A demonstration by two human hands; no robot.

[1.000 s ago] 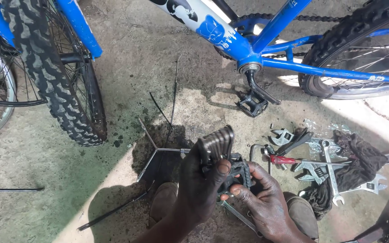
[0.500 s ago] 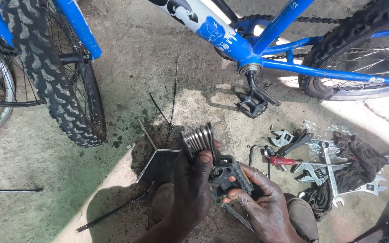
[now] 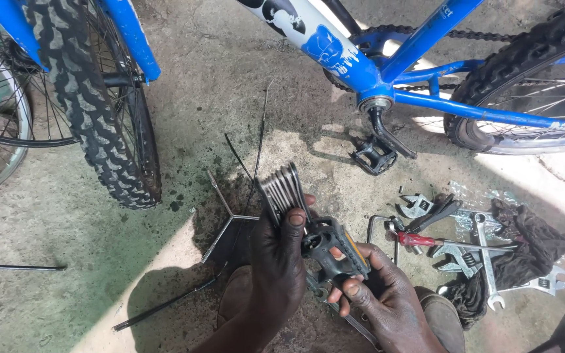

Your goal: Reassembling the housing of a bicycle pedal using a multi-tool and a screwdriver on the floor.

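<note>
Now: pedal and flat spanners held together over the floor

Left hand (image 3: 279, 261) clamped on a fanned set of flat spanners (image 3: 284, 186), thumb pressed at the stack's base. Right hand (image 3: 387, 297) closed round a black pedal (image 3: 335, 248), held just beside the stack. Seemingly matching a spanner to the pedal; calls for singling out one blade. Farther off, loose wrenches (image 3: 479, 252) beside a dark rag (image 3: 524, 242) on the floor, then a blue bike (image 3: 420, 46) with its own pedal (image 3: 374, 157).

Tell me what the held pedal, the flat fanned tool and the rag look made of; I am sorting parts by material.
Pedal: matt black body, probably plastic, with an orange reflector strip.
Fanned tool: grey blades with a dull sheen, so likely bare steel.
Rag: dark, crumpled and folded, so cloth.
</note>
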